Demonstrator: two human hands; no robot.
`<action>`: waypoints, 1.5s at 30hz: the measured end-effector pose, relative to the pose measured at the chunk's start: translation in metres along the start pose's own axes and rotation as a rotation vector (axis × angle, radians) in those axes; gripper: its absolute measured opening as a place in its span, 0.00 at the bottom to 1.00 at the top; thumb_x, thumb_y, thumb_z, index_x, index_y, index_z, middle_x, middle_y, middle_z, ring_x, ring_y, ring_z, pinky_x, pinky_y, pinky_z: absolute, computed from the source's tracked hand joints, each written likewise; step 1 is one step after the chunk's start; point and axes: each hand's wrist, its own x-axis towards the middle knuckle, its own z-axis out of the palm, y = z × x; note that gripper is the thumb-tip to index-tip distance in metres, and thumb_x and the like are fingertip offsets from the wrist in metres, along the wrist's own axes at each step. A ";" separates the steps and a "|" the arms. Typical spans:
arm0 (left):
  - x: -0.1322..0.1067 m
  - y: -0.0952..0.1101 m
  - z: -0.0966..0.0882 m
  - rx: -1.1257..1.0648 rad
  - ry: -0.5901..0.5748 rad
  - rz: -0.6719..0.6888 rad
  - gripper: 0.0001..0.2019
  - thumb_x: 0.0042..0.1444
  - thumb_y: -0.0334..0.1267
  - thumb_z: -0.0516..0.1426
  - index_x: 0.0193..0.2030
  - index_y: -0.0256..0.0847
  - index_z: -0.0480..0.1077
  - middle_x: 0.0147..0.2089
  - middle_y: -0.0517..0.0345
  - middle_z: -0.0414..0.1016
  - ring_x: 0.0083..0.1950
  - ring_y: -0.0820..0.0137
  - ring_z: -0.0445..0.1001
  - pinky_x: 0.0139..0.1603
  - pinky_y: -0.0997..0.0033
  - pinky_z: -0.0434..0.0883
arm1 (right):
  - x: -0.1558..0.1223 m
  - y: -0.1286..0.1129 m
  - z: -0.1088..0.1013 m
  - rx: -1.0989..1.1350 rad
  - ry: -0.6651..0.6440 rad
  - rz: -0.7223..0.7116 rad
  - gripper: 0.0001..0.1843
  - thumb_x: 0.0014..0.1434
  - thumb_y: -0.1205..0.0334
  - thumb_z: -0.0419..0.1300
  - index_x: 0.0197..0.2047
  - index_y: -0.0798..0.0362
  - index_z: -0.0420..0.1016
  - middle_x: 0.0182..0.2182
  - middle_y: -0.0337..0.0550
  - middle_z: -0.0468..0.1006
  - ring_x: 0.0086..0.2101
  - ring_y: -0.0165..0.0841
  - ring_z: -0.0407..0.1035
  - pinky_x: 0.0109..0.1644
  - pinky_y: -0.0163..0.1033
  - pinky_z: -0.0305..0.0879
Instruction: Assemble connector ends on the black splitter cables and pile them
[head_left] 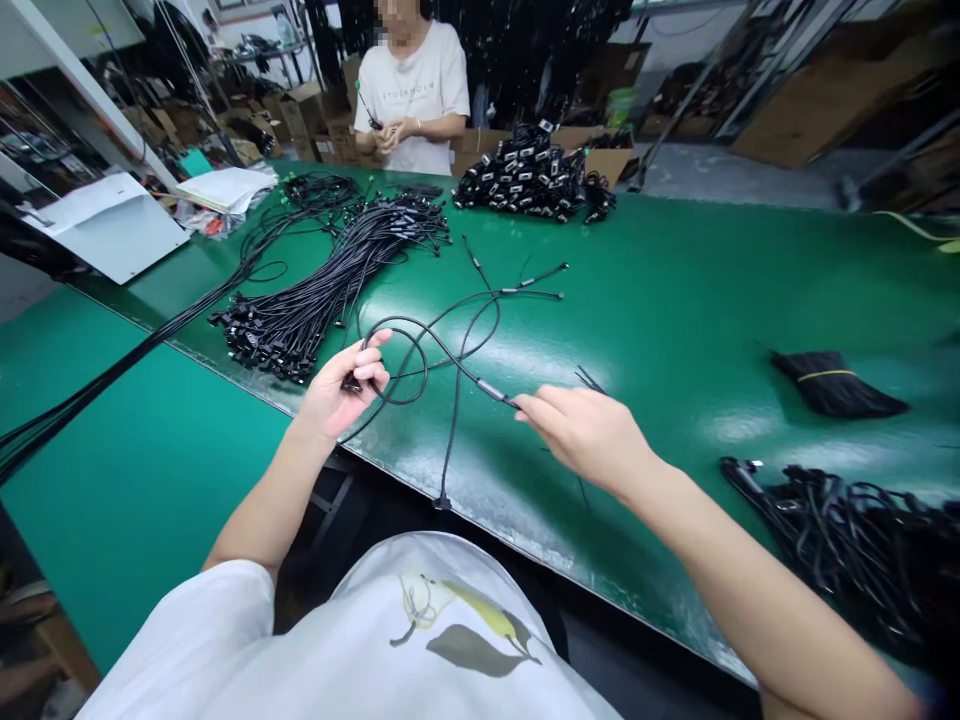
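A black cable runs between my two hands, looped near the left one. My left hand is closed around one end of it, where a dark connector shows under the fingers. My right hand pinches the cable beside a grey sleeve, its tip hidden by the fingers. Beneath lie more loose cables with grey sleeves, crossing each other on the green table. One hangs down to a black plug at the table's front edge. Thin black ties lie just behind my right hand.
A long bundle of cables lies to the left. Coiled cables are heaped at the far edge; more tied cables sit at right, near a banded bunch of ties. Across the table stands a person handling a cable.
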 end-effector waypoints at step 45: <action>-0.027 -0.133 -0.036 0.700 -0.141 -0.101 0.26 0.58 0.61 0.54 0.23 0.41 0.55 0.25 0.63 0.58 0.29 0.73 0.62 0.38 0.66 0.66 | 0.041 -0.106 0.046 2.020 0.516 1.018 0.22 0.53 0.39 0.63 0.34 0.51 0.69 0.43 0.44 0.75 0.43 0.32 0.71 0.42 0.36 0.70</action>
